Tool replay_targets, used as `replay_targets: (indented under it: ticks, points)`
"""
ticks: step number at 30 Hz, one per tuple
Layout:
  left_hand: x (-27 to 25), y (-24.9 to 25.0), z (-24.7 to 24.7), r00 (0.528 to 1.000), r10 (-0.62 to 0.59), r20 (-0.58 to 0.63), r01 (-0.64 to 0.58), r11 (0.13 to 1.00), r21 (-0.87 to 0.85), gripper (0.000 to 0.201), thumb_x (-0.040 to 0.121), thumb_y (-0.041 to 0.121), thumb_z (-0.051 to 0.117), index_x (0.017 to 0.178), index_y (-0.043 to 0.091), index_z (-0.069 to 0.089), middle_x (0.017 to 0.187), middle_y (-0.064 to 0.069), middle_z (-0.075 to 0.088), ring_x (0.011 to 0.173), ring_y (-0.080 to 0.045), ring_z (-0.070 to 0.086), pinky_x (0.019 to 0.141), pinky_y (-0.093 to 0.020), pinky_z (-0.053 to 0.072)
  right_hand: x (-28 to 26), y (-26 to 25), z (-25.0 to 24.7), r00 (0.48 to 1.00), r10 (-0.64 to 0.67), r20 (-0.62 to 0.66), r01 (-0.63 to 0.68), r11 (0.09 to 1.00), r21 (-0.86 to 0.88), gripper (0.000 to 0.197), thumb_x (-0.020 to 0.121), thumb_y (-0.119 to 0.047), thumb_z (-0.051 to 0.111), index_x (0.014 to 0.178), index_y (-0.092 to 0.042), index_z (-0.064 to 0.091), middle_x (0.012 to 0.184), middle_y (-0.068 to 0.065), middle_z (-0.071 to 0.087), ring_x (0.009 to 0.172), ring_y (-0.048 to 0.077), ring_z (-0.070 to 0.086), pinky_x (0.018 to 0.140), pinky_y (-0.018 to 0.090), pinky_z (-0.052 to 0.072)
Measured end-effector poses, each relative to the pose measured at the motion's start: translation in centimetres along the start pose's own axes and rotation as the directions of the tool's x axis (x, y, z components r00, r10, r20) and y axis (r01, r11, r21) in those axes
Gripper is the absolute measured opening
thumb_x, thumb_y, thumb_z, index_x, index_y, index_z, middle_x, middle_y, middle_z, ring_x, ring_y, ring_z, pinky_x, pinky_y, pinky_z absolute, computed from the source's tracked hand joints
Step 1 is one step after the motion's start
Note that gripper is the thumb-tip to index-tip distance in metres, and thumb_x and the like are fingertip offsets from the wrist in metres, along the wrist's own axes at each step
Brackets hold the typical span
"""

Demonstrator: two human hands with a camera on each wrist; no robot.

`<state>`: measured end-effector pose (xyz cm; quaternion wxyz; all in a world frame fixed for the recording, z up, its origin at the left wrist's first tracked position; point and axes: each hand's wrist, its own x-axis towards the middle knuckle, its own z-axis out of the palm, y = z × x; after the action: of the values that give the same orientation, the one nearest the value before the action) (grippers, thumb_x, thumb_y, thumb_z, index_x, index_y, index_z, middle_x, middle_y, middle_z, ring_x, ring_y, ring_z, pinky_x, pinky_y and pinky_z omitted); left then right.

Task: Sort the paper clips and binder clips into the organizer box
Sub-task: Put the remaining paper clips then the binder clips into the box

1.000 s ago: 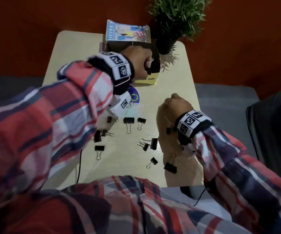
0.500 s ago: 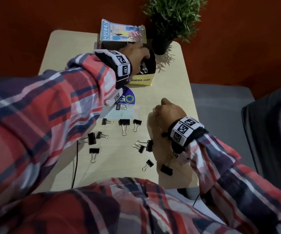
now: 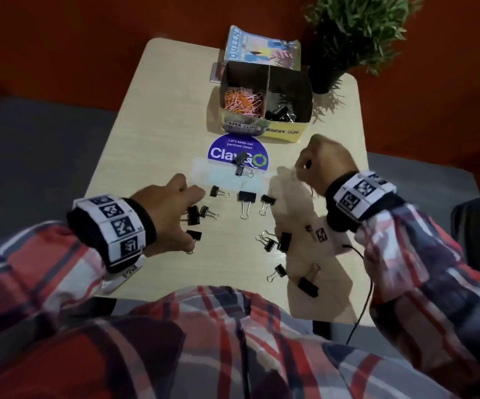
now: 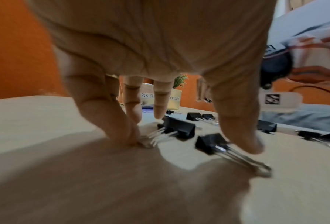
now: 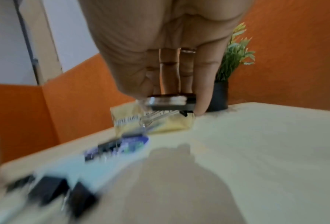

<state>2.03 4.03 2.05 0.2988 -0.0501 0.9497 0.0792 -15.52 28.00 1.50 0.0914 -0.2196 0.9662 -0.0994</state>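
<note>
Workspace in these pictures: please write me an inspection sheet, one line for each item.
Surface: pale wooden table.
Job's things: organizer box, paper clips in its left compartment, binder clips in its right; loose binder clips on the table.
Clutter: round sticker, magazine.
Grippers: left hand fingers spread over clips; right hand pinches a binder clip.
Cables: black cable beneath the right wrist.
Surroundings: potted plant, orange wall.

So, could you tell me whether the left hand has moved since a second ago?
Yes. The left hand has come back from the organizer box toward the person, down to the loose binder clips.
</note>
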Motion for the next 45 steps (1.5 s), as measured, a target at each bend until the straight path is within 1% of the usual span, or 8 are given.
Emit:
replay_targets:
  ticks: [6, 11, 16, 22, 25, 28, 34, 45]
  points:
    - [1.2, 1.9, 1.7, 0.992, 0.082, -0.093, -0.095, 0.986, -0.138, 0.071, 0.077, 0.035, 0.072, 0.137, 0.03, 0.035, 0.121, 0.007, 0.039, 0.093, -0.021, 0.057, 0.076, -0.028, 0.046, 6.3, -2.9, -6.1, 0.959, -0.011, -0.284, 0.025, 0.999, 0.047, 0.023, 0.082, -0.016, 0.053, 0.092, -0.007, 0.071, 0.091, 0.01, 0.07, 0.081, 0.026, 0.064, 0.066, 0.025, 0.047]
    - [1.7, 4.4, 1.6, 0.98, 0.132, -0.15, -0.147, 0.984, -0.097, 0.06, 0.088, 0.026, 0.058, 0.141, 0.023, 0.031, 0.132, 0.0, 0.037, 0.097, -0.028, 0.059, 0.079, -0.032, 0.048, 11.5, -4.6, -5.8, 0.968, 0.151, -0.201, -0.149, 0.989, 0.027, 0.031, 0.088, -0.015, 0.056, 0.117, -0.003, 0.061, 0.117, 0.012, 0.065, 0.106, 0.028, 0.062, 0.087, 0.032, 0.052]
    - [2.3, 6.2, 1.3, 0.978, 0.136, -0.159, -0.157, 0.979, -0.129, 0.083, 0.078, 0.045, 0.068, 0.143, 0.028, 0.019, 0.127, 0.0, 0.035, 0.095, -0.027, 0.058, 0.08, -0.038, 0.052, 11.5, -4.7, -3.5, 0.998, 0.026, -0.051, -0.029, 0.998, -0.061, 0.026, 0.091, -0.019, 0.053, 0.108, -0.007, 0.07, 0.112, 0.014, 0.068, 0.103, 0.031, 0.063, 0.085, 0.032, 0.05]
    - [4.5, 8.5, 0.7, 0.957, 0.205, -0.206, -0.213, 0.977, -0.018, 0.086, 0.073, 0.045, 0.071, 0.139, 0.045, 0.016, 0.132, -0.001, 0.033, 0.11, -0.03, 0.045, 0.079, -0.039, 0.048, 5.2, -2.6, -5.1, 0.979, -0.015, -0.205, 0.022, 0.999, 0.036, 0.025, 0.089, -0.024, 0.058, 0.106, -0.011, 0.071, 0.116, 0.017, 0.062, 0.104, 0.034, 0.058, 0.085, 0.034, 0.045]
    - [5.4, 9.7, 0.8, 0.961, 0.195, -0.194, -0.203, 0.979, -0.018, 0.083, 0.071, 0.053, 0.069, 0.14, 0.044, 0.023, 0.132, -0.001, 0.031, 0.119, -0.034, 0.037, 0.084, -0.043, 0.047, -0.9, -0.2, -4.8, 0.996, 0.05, 0.07, -0.049, 0.999, -0.008, 0.038, 0.086, -0.035, 0.065, 0.117, -0.014, 0.065, 0.12, 0.011, 0.064, 0.108, 0.03, 0.059, 0.088, 0.034, 0.045]
    - [6.0, 10.7, 0.7, 0.974, 0.173, -0.147, -0.179, 0.983, -0.03, 0.071, 0.074, 0.049, 0.069, 0.134, 0.034, 0.035, 0.132, -0.004, 0.029, 0.121, -0.036, 0.036, 0.085, -0.043, 0.047, -7.4, 1.6, -3.3, 0.923, 0.147, 0.355, -0.085, 0.979, -0.184, 0.071, 0.073, -0.058, 0.068, 0.133, -0.025, 0.049, 0.126, 0.004, 0.056, 0.112, 0.027, 0.057, 0.09, 0.036, 0.047]
    - [6.9, 11.9, 0.7, 0.968, 0.181, -0.171, -0.198, 0.976, -0.085, 0.043, 0.085, 0.017, 0.064, 0.123, 0.027, 0.046, 0.125, -0.007, 0.034, 0.109, -0.036, 0.044, 0.086, -0.044, 0.048, -15.5, 1.2, 0.8, 0.851, 0.211, 0.482, -0.033, 0.936, -0.352, 0.118, 0.06, -0.067, 0.072, 0.147, -0.024, 0.005, 0.128, 0.007, 0.036, 0.093, 0.034, 0.062, 0.068, 0.036, 0.047]
    - [7.5, 11.9, 0.6, 0.926, 0.283, -0.251, -0.301, 0.953, -0.034, 0.021, 0.079, 0.017, 0.069, 0.095, 0.014, 0.055, 0.111, -0.007, 0.042, 0.085, -0.033, 0.057, 0.072, -0.04, 0.049, -11.1, -1.4, 3.6, 0.949, 0.22, 0.228, -0.23, 0.973, 0.021, 0.04, 0.077, -0.04, 0.068, 0.111, -0.023, 0.056, 0.108, 0.006, 0.048, 0.087, 0.034, 0.061, 0.077, 0.036, 0.051]
